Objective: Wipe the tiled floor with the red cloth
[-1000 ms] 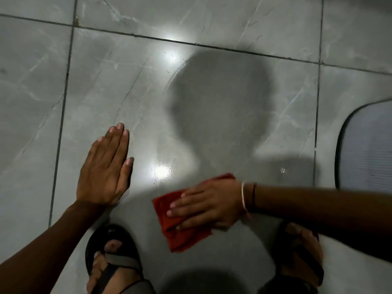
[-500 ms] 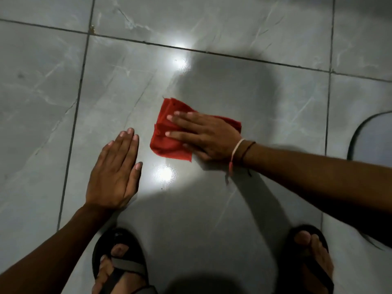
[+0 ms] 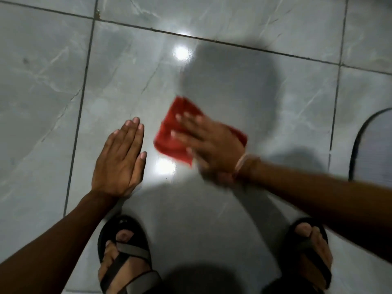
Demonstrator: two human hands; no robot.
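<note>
Grey marble-look glossy floor tiles (image 3: 42, 92) with dark grout lines fill the frame, and two bright light reflections shine near its centre. At lower left, the left hand (image 3: 119, 160) lies flat on the tile, palm down, fingers straight and together, holding nothing. Below it, at the bottom edge, a foot sits in a dark strapped left sandal (image 3: 125, 257). Just right of the left hand, apart from it, the small crumpled red cloth (image 3: 171, 136) lies on the same large tile at mid-frame; its upper corner points toward the top of the frame, its lower edge ends beside the lower reflection, and its outline is smeared by motion blur. The right hand (image 3: 210, 145) presses down on the cloth with fingers spread across it, palm flat, covering its right part; the hand is blurred too. A pale band and a dark band (image 3: 244, 164) circle its wrist. At lower right is a dark right sandal (image 3: 309, 251), and at the right edge a grey ribbed mat with a dark border (image 3: 375, 145).
</note>
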